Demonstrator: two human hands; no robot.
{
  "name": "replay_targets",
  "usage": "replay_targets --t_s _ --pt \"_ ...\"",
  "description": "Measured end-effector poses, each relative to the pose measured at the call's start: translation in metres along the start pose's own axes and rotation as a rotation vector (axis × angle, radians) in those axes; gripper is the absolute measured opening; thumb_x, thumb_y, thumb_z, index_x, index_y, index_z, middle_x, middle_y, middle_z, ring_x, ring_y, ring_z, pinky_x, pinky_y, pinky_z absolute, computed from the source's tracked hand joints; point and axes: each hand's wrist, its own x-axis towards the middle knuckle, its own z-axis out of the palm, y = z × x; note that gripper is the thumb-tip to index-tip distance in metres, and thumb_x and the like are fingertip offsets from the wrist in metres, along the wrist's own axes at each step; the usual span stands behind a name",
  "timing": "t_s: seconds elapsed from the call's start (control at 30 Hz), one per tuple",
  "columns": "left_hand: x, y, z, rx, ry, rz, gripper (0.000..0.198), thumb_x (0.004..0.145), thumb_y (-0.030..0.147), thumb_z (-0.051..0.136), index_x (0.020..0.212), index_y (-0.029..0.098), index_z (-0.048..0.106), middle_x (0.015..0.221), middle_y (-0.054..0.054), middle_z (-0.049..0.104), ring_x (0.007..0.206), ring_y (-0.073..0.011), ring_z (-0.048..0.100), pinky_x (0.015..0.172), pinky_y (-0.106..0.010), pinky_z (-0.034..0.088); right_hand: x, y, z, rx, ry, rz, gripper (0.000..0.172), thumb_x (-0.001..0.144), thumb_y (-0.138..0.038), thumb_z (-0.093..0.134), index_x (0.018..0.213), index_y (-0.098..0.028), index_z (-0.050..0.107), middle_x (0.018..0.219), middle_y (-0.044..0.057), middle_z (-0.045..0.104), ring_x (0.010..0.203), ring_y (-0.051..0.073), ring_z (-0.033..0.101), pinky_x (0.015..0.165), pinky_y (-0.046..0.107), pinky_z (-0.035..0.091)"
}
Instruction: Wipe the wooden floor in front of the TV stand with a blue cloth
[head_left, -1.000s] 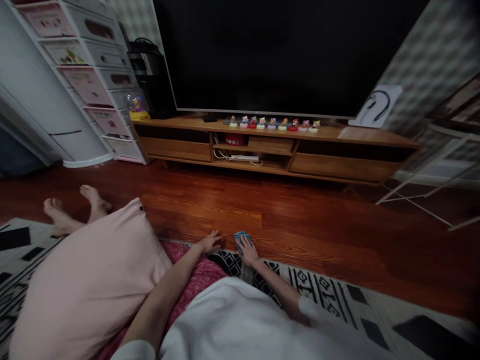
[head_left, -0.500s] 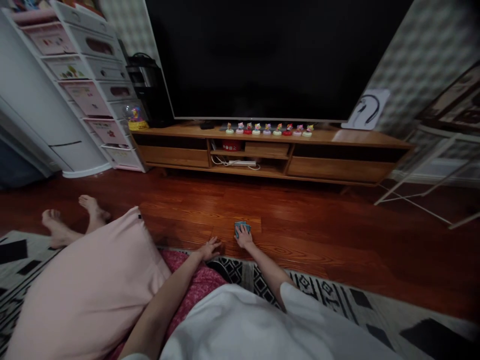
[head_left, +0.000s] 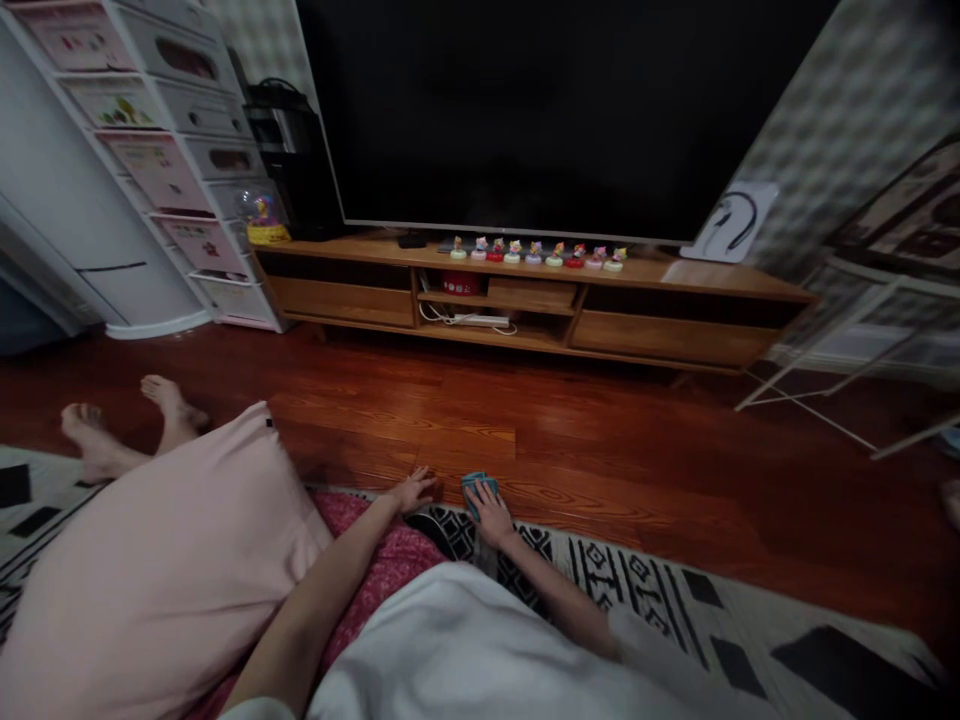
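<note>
Right hand [head_left: 491, 513] slid back, pressing flat on blue cloth [head_left: 475, 484]; left hand [head_left: 413, 490] open on floor [head_left: 615, 440].

No word, brand or number can be read in this room. Labels on the white drawer tower [head_left: 161, 165] at far left are too blurred to read. A white card [head_left: 727, 222] at the right end of the TV stand [head_left: 525, 272] bears a black curved mark, possibly an arrow.
</note>
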Motion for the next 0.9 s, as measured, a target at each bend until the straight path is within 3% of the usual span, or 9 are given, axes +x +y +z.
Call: replay_targets --t_s 0.17,0.27,0.4,0.57,0.67,0.77,0.9 --pt "-0.002 -0.003 -0.001 -0.005 0.007 0.003 0.065 0.095 0.047 0.056 0.153 0.023 0.038 0.165 -0.012 0.019 0.151 -0.0342 0.013 0.12 -0.05 0.02 0.062 -0.008 -0.051 -0.019 -0.022 0.136 0.06 0.1 -0.038 0.037 0.158 -0.03 0.024 0.168 0.003 0.013 0.153 0.021 0.011 0.119 0.043 0.019" --pt "-0.002 -0.003 -0.002 -0.006 0.001 -0.008 0.066 0.096 0.048 0.056 0.154 0.022 0.038 0.165 -0.014 0.019 0.151 -0.0339 0.013 0.121 -0.048 0.02 0.083 -0.01 -0.066 -0.016 -0.017 0.16 0.06 0.1 -0.038 0.035 0.158 -0.028 0.023 0.167 0.006 0.013 0.153 0.024 0.014 0.118 0.047 0.021" --pt "-0.001 -0.004 -0.001 -0.009 0.002 -0.022 0.068 0.096 0.048 0.056 0.155 0.021 0.036 0.165 -0.015 0.017 0.151 -0.0338 0.011 0.121 -0.048 0.019 0.068 -0.008 -0.054 -0.02 -0.029 0.111 0.059 0.1 -0.039 0.038 0.157 -0.031 0.026 0.167 0.003 0.014 0.153 0.022 0.013 0.118 0.045 0.021" --pt "0.002 -0.007 0.004 -0.025 0.011 -0.01 0.065 0.095 0.047 0.057 0.153 0.023 0.038 0.165 -0.013 0.018 0.151 -0.0349 0.013 0.12 -0.052 0.021 0.005 0.004 -0.003 -0.007 -0.029 -0.036 0.059 0.098 -0.041 0.042 0.155 -0.033 0.031 0.167 0.001 0.017 0.153 0.022 0.012 0.119 0.043 0.019" --pt "0.002 -0.006 0.005 -0.028 0.013 -0.01 0.064 0.095 0.045 0.057 0.152 0.024 0.04 0.165 -0.012 0.019 0.151 -0.0337 0.013 0.121 -0.05 0.02 -0.016 0.006 0.014 0.004 0.005 -0.074 0.059 0.098 -0.04 0.041 0.155 -0.037 0.029 0.167 0.0 0.017 0.153 0.022 0.011 0.12 0.045 0.018" --pt "0.0 -0.003 0.003 -0.029 0.0 -0.019 0.065 0.095 0.043 0.058 0.152 0.021 0.04 0.166 -0.014 0.017 0.151 -0.0339 0.013 0.121 -0.048 0.019 -0.001 0.002 0.003 0.0 -0.005 -0.046 0.058 0.099 -0.041 0.04 0.155 -0.035 0.029 0.167 0.0 0.017 0.153 0.02 0.012 0.12 0.044 0.018" --pt "-0.003 -0.003 0.0 -0.02 -0.001 -0.024 0.064 0.095 0.042 0.057 0.153 0.02 0.039 0.165 -0.015 0.016 0.151 -0.0337 0.012 0.121 -0.049 0.02 0.053 -0.006 -0.034 -0.017 -0.016 0.045 0.058 0.1 -0.041 0.037 0.156 -0.032 0.029 0.167 0.001 0.015 0.153 0.02 0.012 0.12 0.043 0.019"
